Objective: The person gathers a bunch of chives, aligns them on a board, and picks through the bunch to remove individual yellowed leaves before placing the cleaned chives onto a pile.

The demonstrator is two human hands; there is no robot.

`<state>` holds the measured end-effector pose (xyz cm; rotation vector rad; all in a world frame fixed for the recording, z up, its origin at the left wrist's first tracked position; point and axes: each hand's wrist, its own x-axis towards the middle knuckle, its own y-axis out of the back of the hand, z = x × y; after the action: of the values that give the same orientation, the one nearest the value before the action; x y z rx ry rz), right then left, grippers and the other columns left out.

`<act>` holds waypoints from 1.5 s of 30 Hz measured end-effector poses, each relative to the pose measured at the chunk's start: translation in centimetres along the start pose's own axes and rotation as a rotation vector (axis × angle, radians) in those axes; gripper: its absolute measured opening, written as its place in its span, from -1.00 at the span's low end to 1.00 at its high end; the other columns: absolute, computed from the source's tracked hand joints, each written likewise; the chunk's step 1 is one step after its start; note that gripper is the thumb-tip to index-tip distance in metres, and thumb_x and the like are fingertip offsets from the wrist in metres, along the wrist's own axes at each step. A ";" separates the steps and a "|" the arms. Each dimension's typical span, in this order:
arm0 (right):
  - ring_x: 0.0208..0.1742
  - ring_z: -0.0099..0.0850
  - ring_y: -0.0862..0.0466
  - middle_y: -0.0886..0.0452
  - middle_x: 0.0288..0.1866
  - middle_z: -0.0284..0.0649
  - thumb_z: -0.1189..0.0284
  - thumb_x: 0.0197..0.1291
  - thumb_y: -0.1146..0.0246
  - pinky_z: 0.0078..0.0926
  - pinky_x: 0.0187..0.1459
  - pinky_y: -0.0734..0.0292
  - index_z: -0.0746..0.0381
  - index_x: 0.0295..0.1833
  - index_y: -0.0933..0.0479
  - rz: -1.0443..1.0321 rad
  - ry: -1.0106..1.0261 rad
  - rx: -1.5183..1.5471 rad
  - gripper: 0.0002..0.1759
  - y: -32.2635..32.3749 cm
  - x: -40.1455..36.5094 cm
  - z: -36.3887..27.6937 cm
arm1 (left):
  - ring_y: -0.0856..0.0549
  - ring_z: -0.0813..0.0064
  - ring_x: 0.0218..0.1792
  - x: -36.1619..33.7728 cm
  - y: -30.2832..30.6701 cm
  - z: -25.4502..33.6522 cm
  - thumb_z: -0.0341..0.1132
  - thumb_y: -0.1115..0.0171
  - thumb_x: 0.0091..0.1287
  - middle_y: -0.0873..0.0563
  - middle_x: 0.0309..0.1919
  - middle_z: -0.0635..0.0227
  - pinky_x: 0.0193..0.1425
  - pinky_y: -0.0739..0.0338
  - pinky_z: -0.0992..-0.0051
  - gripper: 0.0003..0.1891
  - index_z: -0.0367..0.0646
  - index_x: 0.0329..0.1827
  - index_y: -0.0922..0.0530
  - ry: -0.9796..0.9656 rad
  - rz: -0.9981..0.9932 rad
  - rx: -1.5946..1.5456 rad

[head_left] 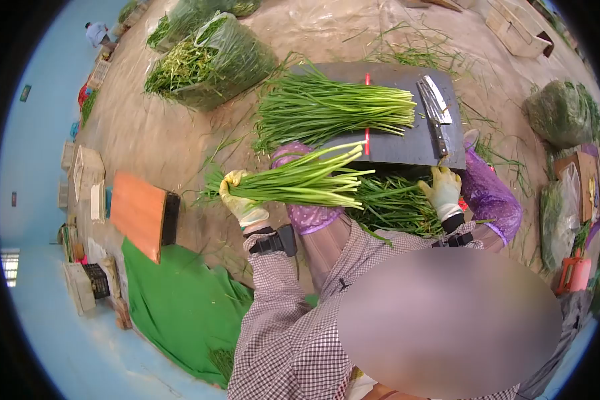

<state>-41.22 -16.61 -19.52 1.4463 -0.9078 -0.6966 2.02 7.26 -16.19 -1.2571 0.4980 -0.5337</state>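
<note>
My left hand (239, 199), in a pale glove, is wrapped round the leafy end of a bunch of green stalks (307, 179), whose pale ends point right over my knee. My gloved right hand (443, 191) has its fingers apart above the loose greens (397, 203) between my legs, near the front edge of the dark board (393, 155). On that board lies a large pile of stalks (340, 103), crossing a red strip. To its right rests a knife (436, 113) with a dark handle, its wide blade pointing away from me.
Clear bags of greens (213, 67) stand at the upper left, another bundle (563, 113) at the right. An orange-topped box (139, 212) and a green cloth (180, 300) lie left. A crate (517, 30) is at the upper right; a person (99, 33) is far off.
</note>
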 end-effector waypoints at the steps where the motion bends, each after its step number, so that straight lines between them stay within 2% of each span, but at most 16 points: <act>1: 0.11 -0.09 -0.64 -0.68 0.11 -0.11 0.05 0.17 -0.41 -0.09 0.16 -0.47 0.19 0.00 -0.67 0.185 0.043 0.040 -0.54 1.3 0.8 -1.5 | -0.46 0.54 -0.37 0.3 -0.3 -0.3 -0.26 -0.09 0.41 -0.47 -0.40 0.48 -0.17 -0.40 0.48 -0.87 -0.07 -0.29 -0.45 -0.011 -0.022 0.024; 3: 0.09 -0.08 -0.66 -0.70 0.07 -0.10 0.06 0.17 -0.42 -0.12 0.15 -0.49 0.18 0.04 -0.66 0.255 0.233 0.409 -0.53 3.9 3.1 -5.9 | -0.46 0.55 -0.37 0.9 -0.5 -0.5 -0.27 -0.13 0.40 -0.46 -0.40 0.49 -0.16 -0.39 0.48 -0.87 -0.07 -0.29 -0.44 -0.044 -0.062 0.075; 5: 0.04 -0.15 -0.68 -0.72 -0.01 -0.12 0.18 0.23 -0.40 -0.20 0.11 -0.54 0.20 0.04 -0.64 0.067 0.439 0.775 -0.61 4.3 4.4 -10.6 | -0.46 0.57 -0.36 1.3 -1.2 -0.6 -0.26 -0.15 0.41 -0.45 -0.40 0.50 -0.15 -0.38 0.50 -0.85 -0.06 -0.31 -0.43 0.008 -0.138 0.063; 7: -0.05 -0.27 -0.71 -0.73 -0.08 -0.17 0.33 0.30 -0.34 -0.32 0.04 -0.60 0.24 0.00 -0.62 -0.314 0.231 1.185 -0.75 0.4 4.0 -14.1 | -0.44 0.58 -0.36 1.1 -3.2 -1.3 -0.26 -0.14 0.42 -0.42 -0.42 0.51 -0.16 -0.35 0.53 -0.83 -0.05 -0.33 -0.40 0.040 -0.150 -0.010; 8: -0.12 -0.36 -0.71 -0.72 -0.11 -0.22 0.45 0.34 -0.27 -0.42 -0.02 -0.61 0.26 -0.05 -0.60 -0.217 0.438 1.345 -0.86 -2.0 4.3 -14.8 | -0.44 0.58 -0.36 1.0 -3.8 -1.3 -0.27 -0.14 0.42 -0.42 -0.42 0.51 -0.16 -0.36 0.53 -0.84 -0.06 -0.33 -0.40 0.036 -0.163 0.010; 9: -0.14 -0.38 -0.71 -0.71 -0.13 -0.25 0.50 0.35 -0.23 -0.44 -0.04 -0.61 0.26 -0.09 -0.60 -0.524 0.199 1.845 -0.90 -3.0 4.2 -15.6 | -0.44 0.59 -0.36 0.9 -4.3 -1.3 -0.28 -0.14 0.42 -0.42 -0.42 0.51 -0.16 -0.36 0.53 -0.84 -0.06 -0.32 -0.40 0.031 -0.174 0.028; 13: -0.10 -0.28 -0.67 -0.64 -0.14 -0.20 0.41 0.33 -0.30 -0.39 0.02 -0.59 0.26 -0.17 -0.60 -0.001 0.323 0.784 -0.87 -1.8 4.0 -13.6 | -0.44 0.61 -0.37 0.3 -4.7 -0.3 -0.34 -0.12 0.43 -0.40 -0.43 0.50 -0.16 -0.37 0.54 -0.86 -0.06 -0.32 -0.39 -0.021 -0.191 0.005; 14: -0.14 -0.10 -0.65 -0.62 -0.20 -0.15 0.26 0.37 -0.23 -0.22 -0.01 -0.58 0.23 -0.18 -0.62 -0.061 0.177 0.881 -0.76 -3.0 3.8 -12.8 | -0.44 0.61 -0.39 0.2 -4.5 -0.1 -0.35 -0.11 0.43 -0.39 -0.44 0.50 -0.16 -0.37 0.54 -0.86 -0.06 -0.32 -0.38 -0.009 -0.237 -0.029; 18: -0.06 -0.16 -0.68 -0.66 -0.13 -0.16 0.24 0.42 -0.22 -0.28 0.07 -0.57 0.20 -0.07 -0.65 -0.102 0.347 1.081 -0.75 -0.8 3.6 -12.2 | -0.41 0.63 -0.45 0.1 -4.1 -0.5 -0.38 -0.08 0.44 -0.35 -0.48 0.51 -0.19 -0.36 0.52 -0.85 -0.04 -0.33 -0.35 0.044 -0.346 -0.151; 22: -0.09 -0.54 -0.62 -0.71 -0.08 -0.30 0.31 0.42 -0.28 -0.49 -0.03 -0.55 0.26 -0.06 -0.62 -0.731 0.358 1.479 -0.78 1.7 4.2 -15.0 | -0.39 0.65 -0.51 -0.2 -5.5 -1.0 -0.39 -0.05 0.45 -0.34 -0.50 0.55 -0.22 -0.36 0.51 -0.83 -0.02 -0.36 -0.33 0.089 -0.373 -0.188; 25: -0.11 -0.26 -0.68 -0.66 -0.22 -0.23 0.26 0.35 -0.28 -0.33 -0.03 -0.56 0.20 -0.14 -0.64 -0.333 0.488 1.194 -0.77 1.6 4.2 -15.7 | -0.37 0.69 -0.56 -0.4 -6.3 -0.7 -0.38 -0.07 0.44 -0.35 -0.54 0.59 -0.30 -0.34 0.55 -0.80 0.01 -0.38 -0.31 0.060 -0.386 -0.140; 26: -0.10 -0.32 -0.64 -0.62 -0.24 -0.22 0.31 0.36 -0.27 -0.41 0.01 -0.53 0.24 -0.19 -0.68 -0.348 0.317 1.183 -0.79 2.1 3.7 -15.7 | -0.36 0.71 -0.57 -0.4 -6.3 -0.4 -0.38 -0.08 0.44 -0.35 -0.55 0.60 -0.33 -0.33 0.57 -0.80 0.01 -0.39 -0.31 0.062 -0.403 -0.133; 31: -0.12 -0.28 -0.63 -0.60 -0.27 -0.29 0.25 0.33 -0.20 -0.27 -0.08 -0.51 0.10 -0.19 -0.61 0.080 0.451 0.206 -0.82 0.7 3.2 -13.9 | -0.34 0.74 -0.64 -1.1 -6.6 -0.5 -0.34 -0.10 0.43 -0.37 -0.59 0.61 -0.45 -0.30 0.63 -0.79 0.03 -0.39 -0.31 -0.007 -0.424 -0.136; 40: -0.15 -0.27 -0.69 -0.65 -0.23 -0.24 0.24 0.29 -0.23 -0.25 -0.11 -0.56 0.14 -0.23 -0.59 -0.163 0.212 -0.098 -0.80 -4.2 -2.0 -3.0 | -0.33 0.73 -0.68 -1.2 -6.0 -0.6 -0.35 -0.19 0.45 -0.39 -0.65 0.61 -0.49 -0.28 0.63 -0.75 0.01 -0.40 -0.32 0.010 -0.514 -0.200; 43: 0.00 -0.25 -0.67 -0.63 -0.09 -0.21 0.12 0.30 -0.28 -0.19 -0.03 -0.56 0.04 -0.02 -0.66 -0.539 0.107 -0.295 -0.72 -1.7 -2.1 -0.9 | -0.32 0.73 -0.70 -0.8 -6.1 0.1 -0.37 -0.17 0.44 -0.39 -0.67 0.60 -0.50 -0.28 0.62 -0.75 0.02 -0.41 -0.31 -0.012 -0.511 -0.155; 45: 0.02 -0.20 -0.65 -0.63 -0.01 -0.18 0.16 0.33 -0.29 -0.19 0.03 -0.54 0.03 0.07 -0.65 -0.287 0.174 0.055 -0.71 3.2 -1.4 -2.5 | -0.29 0.73 -0.71 -0.7 -6.6 0.2 -0.38 -0.09 0.44 -0.36 -0.68 0.61 -0.49 -0.27 0.63 -0.76 0.02 -0.43 -0.30 0.004 -0.488 -0.127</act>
<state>-40.23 -14.04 -16.22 1.6780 -0.5946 -0.7473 0.95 6.39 -9.73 -1.5076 0.2254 -0.9246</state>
